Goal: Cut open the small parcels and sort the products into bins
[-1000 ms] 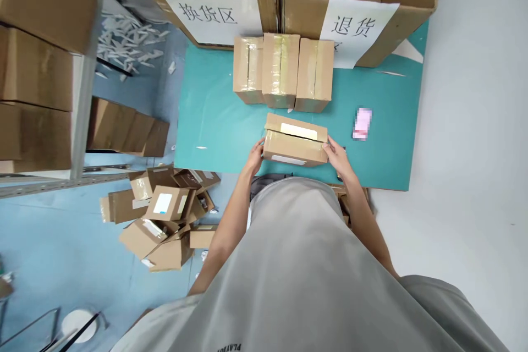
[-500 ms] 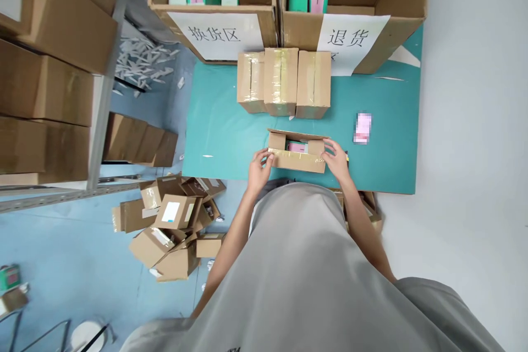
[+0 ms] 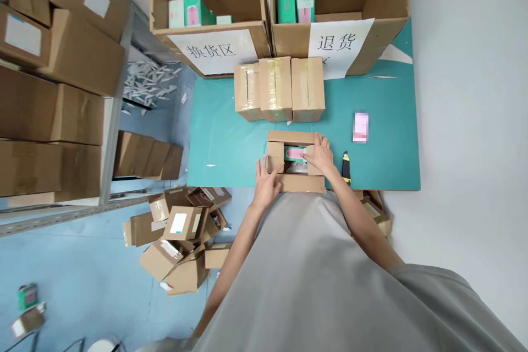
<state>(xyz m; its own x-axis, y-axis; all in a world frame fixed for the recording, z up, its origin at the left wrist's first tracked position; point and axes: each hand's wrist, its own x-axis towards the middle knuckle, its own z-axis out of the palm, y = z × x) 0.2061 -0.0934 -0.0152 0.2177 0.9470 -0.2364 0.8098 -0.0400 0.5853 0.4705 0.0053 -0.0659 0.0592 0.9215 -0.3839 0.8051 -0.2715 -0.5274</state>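
A small cardboard box [image 3: 293,182] lies open at the near edge of the teal table [image 3: 223,137], its flaps spread. Inside it shows a pink and green packet [image 3: 295,153]. My left hand [image 3: 266,179] grips the box's left side, fingers curled on the near flap. My right hand [image 3: 320,155] reaches into the box's right side, fingers bent over the inner flap beside the packet. Behind the box stand three taped cardboard boxes [image 3: 279,88] in a row.
Two big open cartons with paper signs [image 3: 214,47] [image 3: 340,44] stand at the table's far edge, holding green and pink packets. A yellow-black utility knife [image 3: 346,167] and a pink item [image 3: 360,126] lie at right. Opened boxes [image 3: 181,236] litter the floor; shelves of cartons [image 3: 53,93] stand left.
The box was closed and held at both ends a second ago. Its flaps now lie open, the packet shows, and my right hand has moved inside. The knife has come into view.
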